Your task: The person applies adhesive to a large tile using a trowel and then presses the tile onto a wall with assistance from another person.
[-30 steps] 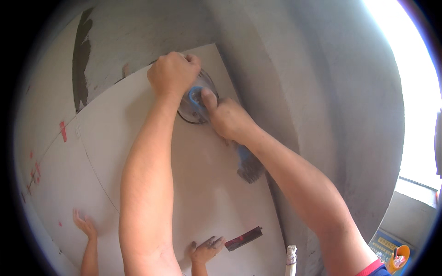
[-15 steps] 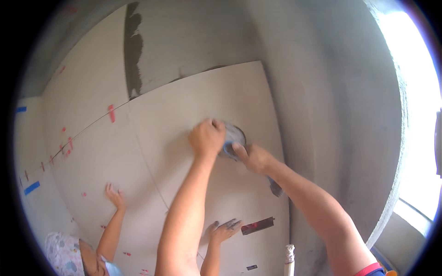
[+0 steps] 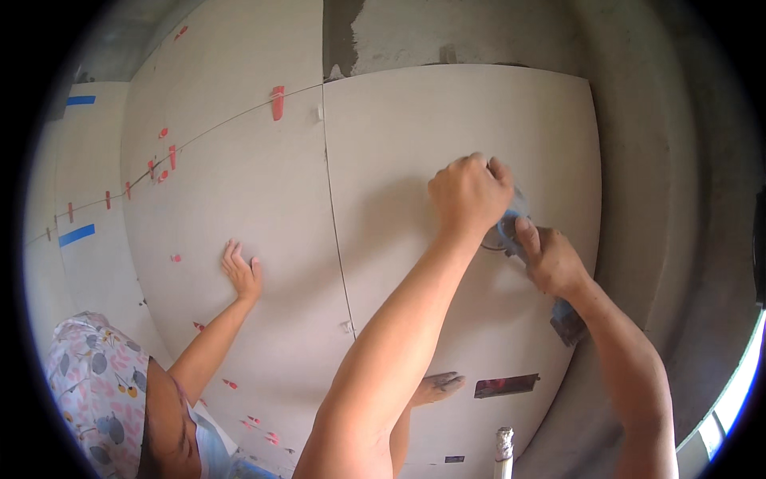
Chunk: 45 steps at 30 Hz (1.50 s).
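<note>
A cordless power tool with a grey round pad and blue parts [image 3: 512,226] is held against a large beige wall tile [image 3: 391,128]; it looks like a tile vibrator. Over the upper end of the tool my left hand [image 3: 471,191] is closed, its fingers curled round it. My right hand [image 3: 556,259] grips the handle just below and to the right, thumb on top. Beneath that hand juts the dark battery end [image 3: 567,322]. Partly covered by my hands, the pad's contact with the tile cannot be fully seen.
At lower left, a co-worker in a flowered cap [image 3: 92,383] lays one hand [image 3: 242,270] flat on the neighbouring tile; another hand [image 3: 437,387] shows behind my left arm. Red clips [image 3: 278,104] line the joints. A rectangular cutout [image 3: 507,386] sits low. A white stick [image 3: 503,453] rises nearby.
The view has shifted, so wall, hands and tool sit further right and higher. Both my hands stay closed on the tool, at about the same part of the tile.
</note>
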Each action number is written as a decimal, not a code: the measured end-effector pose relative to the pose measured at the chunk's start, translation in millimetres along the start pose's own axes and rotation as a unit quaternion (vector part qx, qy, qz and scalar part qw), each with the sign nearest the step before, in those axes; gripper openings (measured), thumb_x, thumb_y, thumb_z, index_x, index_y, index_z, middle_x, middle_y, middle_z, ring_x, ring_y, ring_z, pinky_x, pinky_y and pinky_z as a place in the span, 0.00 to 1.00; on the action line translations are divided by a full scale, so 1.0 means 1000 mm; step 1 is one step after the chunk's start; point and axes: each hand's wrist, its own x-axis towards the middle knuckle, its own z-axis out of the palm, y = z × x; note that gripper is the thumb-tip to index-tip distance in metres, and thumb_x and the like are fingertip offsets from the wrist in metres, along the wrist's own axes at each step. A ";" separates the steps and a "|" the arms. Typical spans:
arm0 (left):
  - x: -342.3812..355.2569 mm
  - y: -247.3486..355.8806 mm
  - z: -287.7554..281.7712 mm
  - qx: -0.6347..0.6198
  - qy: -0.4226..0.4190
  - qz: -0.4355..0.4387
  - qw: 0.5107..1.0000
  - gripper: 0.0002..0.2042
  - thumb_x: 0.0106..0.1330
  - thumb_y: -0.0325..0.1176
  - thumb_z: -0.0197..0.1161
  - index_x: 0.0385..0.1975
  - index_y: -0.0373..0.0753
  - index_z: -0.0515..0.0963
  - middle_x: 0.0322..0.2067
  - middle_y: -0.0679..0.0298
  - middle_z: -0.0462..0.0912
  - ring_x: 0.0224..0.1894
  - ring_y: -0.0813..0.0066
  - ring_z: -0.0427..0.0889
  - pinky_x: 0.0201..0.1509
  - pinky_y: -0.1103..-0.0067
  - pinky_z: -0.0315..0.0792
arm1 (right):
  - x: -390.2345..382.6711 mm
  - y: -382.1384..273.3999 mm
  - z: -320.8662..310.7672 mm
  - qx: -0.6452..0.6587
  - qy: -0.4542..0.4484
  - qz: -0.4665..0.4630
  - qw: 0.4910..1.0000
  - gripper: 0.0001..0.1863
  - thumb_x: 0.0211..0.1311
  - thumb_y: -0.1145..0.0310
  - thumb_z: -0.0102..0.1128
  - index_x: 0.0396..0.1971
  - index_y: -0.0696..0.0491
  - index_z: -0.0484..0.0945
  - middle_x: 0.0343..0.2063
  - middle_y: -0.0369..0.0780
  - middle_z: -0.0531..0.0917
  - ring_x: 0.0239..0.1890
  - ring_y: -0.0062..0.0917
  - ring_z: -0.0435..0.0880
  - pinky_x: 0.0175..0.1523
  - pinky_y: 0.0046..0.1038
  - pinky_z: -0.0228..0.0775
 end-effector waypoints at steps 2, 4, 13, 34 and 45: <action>0.008 0.002 0.001 -0.007 0.006 0.008 1.000 0.15 0.55 0.36 0.56 0.10 0.36 0.73 0.12 0.52 0.76 0.17 0.51 0.77 0.22 0.64 0.71 | 0.005 -0.002 -0.002 0.002 0.006 0.011 1.000 0.44 0.66 0.35 0.25 0.20 0.65 0.73 0.19 0.57 0.75 0.29 0.54 0.76 0.39 0.43 0.67; 0.017 0.004 0.002 -0.016 -0.001 -0.013 1.000 0.15 0.55 0.37 0.56 0.10 0.36 0.74 0.12 0.52 0.76 0.18 0.50 0.78 0.23 0.63 0.72 | 0.010 -0.012 -0.010 0.004 0.014 0.022 1.000 0.45 0.66 0.35 0.24 0.19 0.65 0.73 0.17 0.57 0.74 0.29 0.54 0.76 0.39 0.43 0.67; 0.078 0.015 0.006 0.032 0.043 -0.034 0.998 0.16 0.54 0.41 0.55 0.12 0.36 0.78 0.14 0.52 0.78 0.20 0.50 0.79 0.26 0.63 0.73 | 0.043 -0.041 -0.055 0.014 0.002 0.015 1.000 0.46 0.65 0.32 0.22 0.16 0.61 0.73 0.09 0.45 0.72 0.14 0.34 0.76 0.32 0.33 0.72; -0.185 0.091 -0.100 -0.053 -0.065 -0.216 0.973 0.17 0.67 0.40 0.55 0.44 0.31 0.69 0.38 0.45 0.74 0.40 0.47 0.74 0.41 0.62 0.68 | 0.013 -0.021 0.019 0.127 -0.185 0.173 0.959 0.45 0.61 0.29 0.28 0.28 0.63 0.75 0.18 0.45 0.76 0.17 0.30 0.77 0.23 0.36 0.70; -0.680 0.223 -0.610 0.112 -0.688 -0.560 0.448 0.19 0.58 0.47 0.58 0.34 0.36 0.79 0.34 0.49 0.82 0.40 0.49 0.80 0.44 0.61 0.73 | -0.461 0.194 0.117 0.166 -0.368 0.451 0.796 0.45 0.61 0.30 0.32 0.44 0.61 0.78 0.24 0.50 0.79 0.31 0.30 0.80 0.35 0.33 0.72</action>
